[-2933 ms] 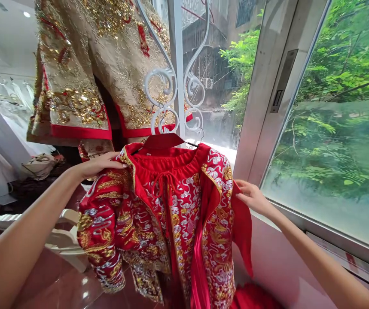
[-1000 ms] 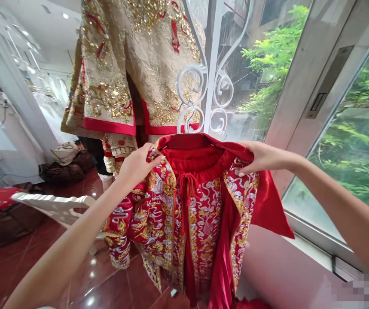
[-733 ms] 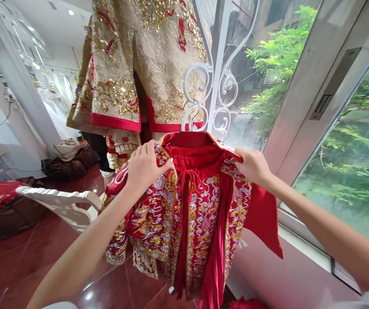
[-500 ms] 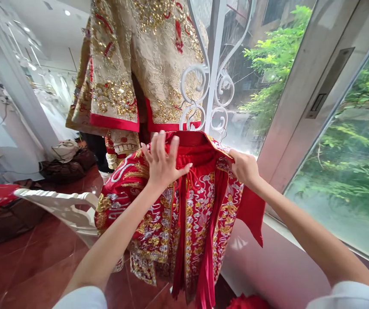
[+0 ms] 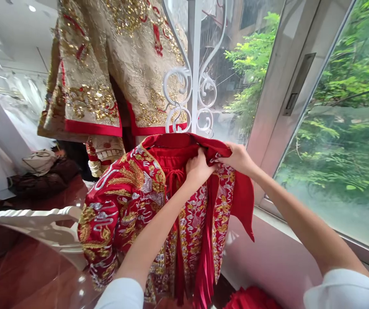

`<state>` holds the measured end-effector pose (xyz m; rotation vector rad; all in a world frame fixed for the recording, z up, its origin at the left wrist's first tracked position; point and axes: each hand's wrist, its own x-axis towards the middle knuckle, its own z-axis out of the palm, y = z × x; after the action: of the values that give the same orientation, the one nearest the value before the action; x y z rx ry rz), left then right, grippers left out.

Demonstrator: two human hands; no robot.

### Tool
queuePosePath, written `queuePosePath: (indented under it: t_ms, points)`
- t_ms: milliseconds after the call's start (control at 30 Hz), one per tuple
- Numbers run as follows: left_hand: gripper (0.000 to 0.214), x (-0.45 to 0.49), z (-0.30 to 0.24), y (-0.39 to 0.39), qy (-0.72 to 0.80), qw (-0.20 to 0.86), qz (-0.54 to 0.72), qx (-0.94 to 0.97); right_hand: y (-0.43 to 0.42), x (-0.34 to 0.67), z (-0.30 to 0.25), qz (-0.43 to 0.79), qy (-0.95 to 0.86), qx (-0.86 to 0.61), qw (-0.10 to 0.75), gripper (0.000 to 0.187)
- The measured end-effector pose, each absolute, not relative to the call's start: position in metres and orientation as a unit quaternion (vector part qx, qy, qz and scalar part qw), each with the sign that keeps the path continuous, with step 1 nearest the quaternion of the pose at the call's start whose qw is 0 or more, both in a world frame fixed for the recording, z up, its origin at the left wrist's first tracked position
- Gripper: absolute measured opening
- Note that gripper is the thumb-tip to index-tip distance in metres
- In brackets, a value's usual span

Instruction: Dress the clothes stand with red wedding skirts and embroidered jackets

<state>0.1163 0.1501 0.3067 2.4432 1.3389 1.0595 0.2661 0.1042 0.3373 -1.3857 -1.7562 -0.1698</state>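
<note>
A red jacket [image 5: 132, 201] with gold and silver embroidery hangs by its collar from a metal hanger [image 5: 176, 118], and a gathered red skirt [image 5: 168, 161] with a tied cord shows inside it. My right hand [image 5: 237, 159] grips the jacket's right shoulder edge, thumb and fingers closed on the cloth. Right beside it, my left hand [image 5: 200, 167] is closed at the inner edge of the same front panel, near the neckline; its fingertips are partly hidden in the cloth. Long red ribbons [image 5: 205, 262] hang down the front.
Behind hangs a beige and gold sequinned garment [image 5: 87, 86] with red hems. A white scrolled metal stand [image 5: 195, 64] holds the hanger. A white chair [image 5: 42, 221] stands left, bags [image 5: 42, 171] lie on the floor, and a window [image 5: 342, 163] is to the right.
My left hand, open and spread over the collar before, has moved right and closed on the jacket's edge beside my right hand. The view has shifted right.
</note>
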Motion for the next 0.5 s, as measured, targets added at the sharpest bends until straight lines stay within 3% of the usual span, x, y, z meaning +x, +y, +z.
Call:
queuePosePath:
  t_ms: [100,167,233,400,500]
  points:
    - [0.035,0.109,0.306,0.159,0.406,0.091,0.362,0.834,0.098,0.283,0.353,0.088,-0.718,-0.564,0.398,0.033]
    - [0.025,0.105,0.304,0.165,0.364,0.126,0.377,0.842,0.098,0.294,0.362,0.169,-0.704,-0.588,0.360,0.029]
    - [0.023,0.101,0.302,0.171,0.323,0.186,0.385,0.844,0.100,0.298,0.373,0.170,-0.687,-0.601,0.373,0.022]
    - [0.024,0.096,0.301,0.180,0.226,0.286,0.395,0.844,0.106,0.272,0.416,-0.143,-0.621,-0.564,0.526,0.010]
    - [0.026,0.094,0.294,0.180,0.192,0.274,0.439,0.834,0.102,0.247,0.433,-0.303,-0.576,-0.536,0.537,0.013]
